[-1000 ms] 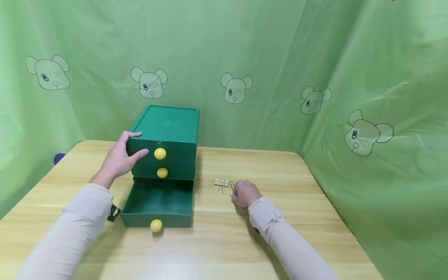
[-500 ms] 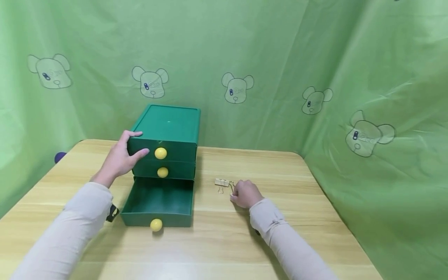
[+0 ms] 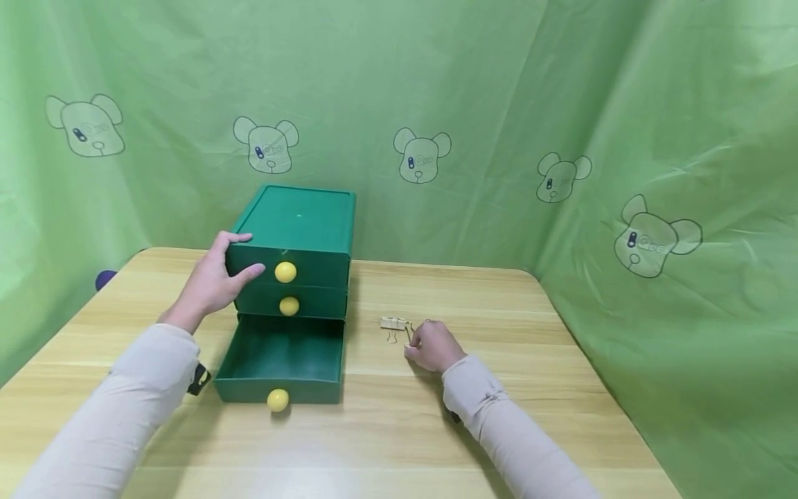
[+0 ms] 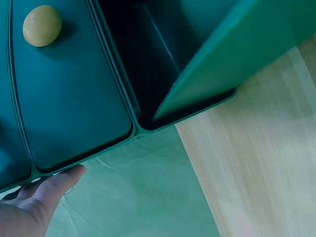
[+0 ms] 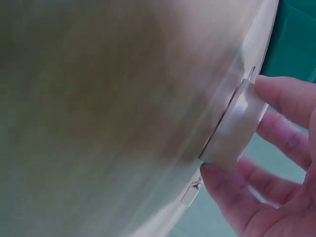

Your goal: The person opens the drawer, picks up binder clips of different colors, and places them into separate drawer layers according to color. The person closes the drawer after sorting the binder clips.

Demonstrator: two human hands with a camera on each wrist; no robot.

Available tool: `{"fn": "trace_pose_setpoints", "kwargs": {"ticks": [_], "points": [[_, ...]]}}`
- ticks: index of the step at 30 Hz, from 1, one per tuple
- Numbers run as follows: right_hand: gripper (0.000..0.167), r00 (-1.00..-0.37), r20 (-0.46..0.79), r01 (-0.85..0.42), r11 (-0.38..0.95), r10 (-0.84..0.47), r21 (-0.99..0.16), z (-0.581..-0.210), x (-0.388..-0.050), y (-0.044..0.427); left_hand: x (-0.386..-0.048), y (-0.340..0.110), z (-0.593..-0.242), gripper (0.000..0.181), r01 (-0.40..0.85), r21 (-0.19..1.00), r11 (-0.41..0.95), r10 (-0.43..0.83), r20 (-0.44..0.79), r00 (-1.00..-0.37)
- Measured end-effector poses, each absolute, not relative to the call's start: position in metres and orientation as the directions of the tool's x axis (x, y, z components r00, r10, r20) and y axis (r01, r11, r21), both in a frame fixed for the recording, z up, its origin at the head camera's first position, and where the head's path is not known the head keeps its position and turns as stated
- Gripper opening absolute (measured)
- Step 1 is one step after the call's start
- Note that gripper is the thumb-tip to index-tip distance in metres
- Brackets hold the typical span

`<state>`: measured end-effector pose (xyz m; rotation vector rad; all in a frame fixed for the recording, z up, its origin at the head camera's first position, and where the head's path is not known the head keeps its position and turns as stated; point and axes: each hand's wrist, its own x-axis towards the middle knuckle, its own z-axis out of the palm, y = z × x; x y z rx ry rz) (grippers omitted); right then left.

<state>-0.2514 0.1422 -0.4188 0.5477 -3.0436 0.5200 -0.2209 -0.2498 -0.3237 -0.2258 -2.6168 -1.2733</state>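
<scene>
A green drawer unit (image 3: 299, 218) stands left of centre, its bottom drawer (image 3: 280, 391) pulled out with nothing visible inside. My left hand (image 3: 208, 281) rests at the unit's upper left front corner, thumb on the front and fingers along the side and top. In the left wrist view, part of that hand (image 4: 37, 202) lies beside the unit's wall. My right hand (image 3: 436, 345) is low at the tabletop and pinches a cream binder clip (image 5: 234, 126) by its ends; in the head view that hand mostly hides the clip. Just left of it lies another binder clip (image 3: 393, 323).
Yellow round knobs sit on the drawer fronts, such as the top knob (image 3: 285, 272). The wooden table (image 3: 386, 436) extends to a green curtain (image 3: 349, 83) behind and at the sides. A dark purple round thing (image 3: 104, 279) shows past the left table edge.
My right hand has shifted slightly left, nearer the other clip, with a clip in its fingers. The left hand and the open drawer have stayed put.
</scene>
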Motion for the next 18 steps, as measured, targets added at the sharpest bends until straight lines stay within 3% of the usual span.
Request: {"fn": "trace_pose_setpoints", "kwargs": {"ticks": [13, 18], "points": [[0.012, -0.960, 0.050, -0.274, 0.890, -0.275, -0.365, -0.4130, -0.2429, 0.1429, -0.2194, -0.2502, -0.3222, 0.067, 0.232, 0.759, 0.608, 0.041, 0.262, -0.964], [0.021, -0.962, 0.061, -0.268, 0.885, -0.265, -0.381, -0.4119, -0.2405, 0.1451, -0.2196, -0.2495, -0.3208, 0.068, 0.219, 0.761, 0.611, 0.037, 0.250, -0.968]]}}
